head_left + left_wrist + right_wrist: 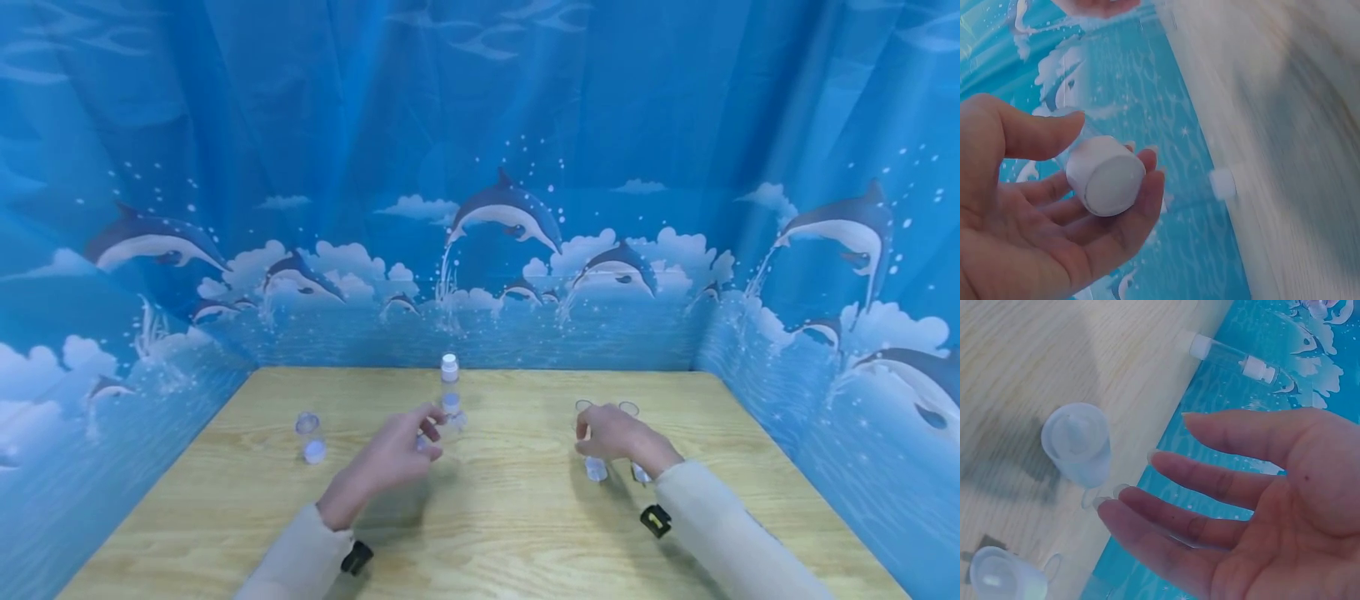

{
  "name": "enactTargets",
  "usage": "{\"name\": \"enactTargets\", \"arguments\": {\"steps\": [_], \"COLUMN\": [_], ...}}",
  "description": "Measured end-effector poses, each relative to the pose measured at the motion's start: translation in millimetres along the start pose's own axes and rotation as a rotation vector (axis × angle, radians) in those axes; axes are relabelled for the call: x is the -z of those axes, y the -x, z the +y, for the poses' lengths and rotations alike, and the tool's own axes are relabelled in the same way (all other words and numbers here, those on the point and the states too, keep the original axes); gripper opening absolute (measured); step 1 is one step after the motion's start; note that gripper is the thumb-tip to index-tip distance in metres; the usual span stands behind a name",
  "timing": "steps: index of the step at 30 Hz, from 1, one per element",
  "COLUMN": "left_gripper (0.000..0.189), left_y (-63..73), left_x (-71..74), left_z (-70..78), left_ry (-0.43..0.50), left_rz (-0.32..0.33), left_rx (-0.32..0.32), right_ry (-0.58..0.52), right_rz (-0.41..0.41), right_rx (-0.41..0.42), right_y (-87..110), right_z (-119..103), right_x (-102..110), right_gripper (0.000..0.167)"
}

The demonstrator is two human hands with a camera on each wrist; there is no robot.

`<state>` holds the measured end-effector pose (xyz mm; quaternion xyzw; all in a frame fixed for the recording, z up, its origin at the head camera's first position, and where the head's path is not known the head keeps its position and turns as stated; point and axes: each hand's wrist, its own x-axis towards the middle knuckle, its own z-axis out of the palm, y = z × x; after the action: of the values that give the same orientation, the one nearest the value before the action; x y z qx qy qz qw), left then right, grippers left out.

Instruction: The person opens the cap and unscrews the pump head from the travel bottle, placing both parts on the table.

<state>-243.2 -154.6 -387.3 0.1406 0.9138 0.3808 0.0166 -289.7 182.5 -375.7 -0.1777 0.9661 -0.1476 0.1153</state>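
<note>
Over the middle of the wooden tabletop point(495, 533), the left hand point(390, 454) pinches a white-ended tube point(1107, 178) between thumb and curled fingers. Just beyond its fingertips, near the table's far edge, a clear bottle point(450, 385) with a white top stands upright. The right hand point(621, 433) grips nothing, fingers apart and loosely bent, above two clear containers point(1077, 447); whether fingertips touch either one, I cannot tell. Another clear container point(314, 452) sits well to the left.
</note>
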Motion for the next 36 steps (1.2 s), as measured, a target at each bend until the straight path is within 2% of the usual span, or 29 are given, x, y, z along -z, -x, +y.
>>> {"name": "enactTargets", "arguments": {"steps": [6,12,17,21,29,33,36], "left_gripper": [0.036,0.04,0.043,0.039,0.041,0.043,0.044], "left_y": [-5.2,-9.0,-9.9,-10.0,-9.7,-10.4,-10.2], "left_x": [15.2,37.0,50.0,54.1,53.8,52.9,52.6], "left_z": [-15.8,-34.6,-48.5,-57.2,-70.0,-76.7,-80.5], "left_ry": [-0.067,-0.133,-0.19,-0.241,-0.249,-0.245,-0.242], "left_rz": [0.136,0.197,0.205,0.209,0.208,0.203,0.194], "left_rx": [0.054,0.101,0.144,0.163,0.189,0.193,0.208], "right_ry": [0.0,-0.021,-0.022,-0.008,0.006,-0.016,-0.015], "right_rz": [-0.001,-0.019,-0.028,-0.04,-0.091,-0.045,0.016], "right_rx": [0.027,0.03,0.043,0.048,0.164,0.204,0.202], "right_y": [2.1,5.0,6.3,6.7,7.4,9.7,13.3], "right_z": [-3.5,-9.9,-14.6,-17.0,-30.2,-38.2,-42.7], "right_x": [2.7,4.1,5.2,6.5,11.3,6.8,2.0], "right_gripper": [0.017,0.015,0.015,0.018,0.025,0.026,0.035]}}
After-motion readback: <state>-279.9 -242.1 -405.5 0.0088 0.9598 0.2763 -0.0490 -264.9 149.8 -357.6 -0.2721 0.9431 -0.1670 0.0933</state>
